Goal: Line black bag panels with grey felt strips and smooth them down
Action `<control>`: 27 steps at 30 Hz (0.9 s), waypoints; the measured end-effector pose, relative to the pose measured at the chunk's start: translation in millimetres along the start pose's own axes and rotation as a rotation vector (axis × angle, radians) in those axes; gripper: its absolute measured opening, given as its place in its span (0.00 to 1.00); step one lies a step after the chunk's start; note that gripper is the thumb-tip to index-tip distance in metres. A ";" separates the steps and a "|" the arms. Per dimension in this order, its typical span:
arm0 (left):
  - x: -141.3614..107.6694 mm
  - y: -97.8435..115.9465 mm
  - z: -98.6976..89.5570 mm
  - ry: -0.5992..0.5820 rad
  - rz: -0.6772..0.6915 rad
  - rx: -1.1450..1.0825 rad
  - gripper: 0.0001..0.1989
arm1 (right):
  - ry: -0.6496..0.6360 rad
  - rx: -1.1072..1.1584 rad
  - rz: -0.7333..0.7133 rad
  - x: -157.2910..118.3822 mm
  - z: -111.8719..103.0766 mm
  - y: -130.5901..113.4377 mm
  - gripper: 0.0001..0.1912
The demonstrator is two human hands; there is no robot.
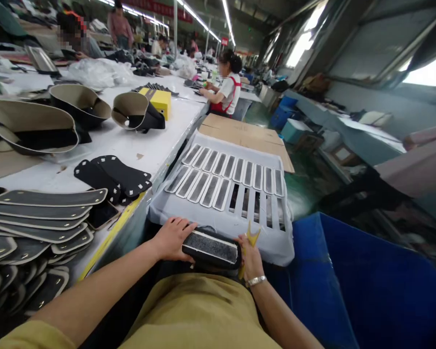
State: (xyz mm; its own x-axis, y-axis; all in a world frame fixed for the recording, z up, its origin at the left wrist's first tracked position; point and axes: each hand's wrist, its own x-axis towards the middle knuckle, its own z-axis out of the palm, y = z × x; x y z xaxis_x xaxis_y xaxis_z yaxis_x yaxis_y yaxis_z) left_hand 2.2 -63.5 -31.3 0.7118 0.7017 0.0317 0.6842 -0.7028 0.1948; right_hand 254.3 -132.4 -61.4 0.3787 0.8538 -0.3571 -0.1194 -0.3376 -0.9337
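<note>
My left hand (172, 240) is closed on the left end of a black oblong padded piece (212, 248), which has a grey strip edged in white along its top. At the piece's right end is my right hand (251, 259), closed around a yellow fork-ended tool (253, 236) and touching the piece. The tool's exact kind is unclear. Just beyond my hands stands a cloth-covered rack (174, 206) with slots. Grey oblong strips with white edges (218, 165) lie on it in two rows, and several slots at the near right show bare.
On the white table (156, 140) to my left are stacked dark curved panels (43, 211), black pieces with white tabs (116, 177), rolled shells (131, 111) and a yellow box (158, 103). A blue bin (366, 276) stands at right, cardboard (243, 135) behind the rack. Co-workers sit farther off.
</note>
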 end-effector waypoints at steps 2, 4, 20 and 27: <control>-1.7 6.9 0.4 0.005 -0.088 0.028 0.49 | -0.024 0.023 0.030 18.0 -0.5 -3.8 0.21; -2.1 11.6 0.8 -0.006 -0.150 0.047 0.49 | -0.081 0.040 0.065 30.8 0.0 -7.8 0.20; 66.1 79.6 26.0 -0.050 0.054 -0.082 0.46 | -0.472 -0.153 -0.114 12.7 -27.1 -9.2 0.31; 74.7 75.8 21.9 -0.045 0.041 -0.071 0.42 | -0.334 -0.258 -0.132 17.5 -21.3 -5.2 0.29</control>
State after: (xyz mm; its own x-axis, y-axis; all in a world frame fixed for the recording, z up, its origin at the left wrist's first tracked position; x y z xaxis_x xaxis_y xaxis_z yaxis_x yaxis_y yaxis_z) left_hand 110.7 -67.0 -35.7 0.7461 0.6658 -0.0026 0.6428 -0.7193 0.2636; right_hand 281.1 -124.1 -62.2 0.0527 0.9631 -0.2638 0.1589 -0.2689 -0.9500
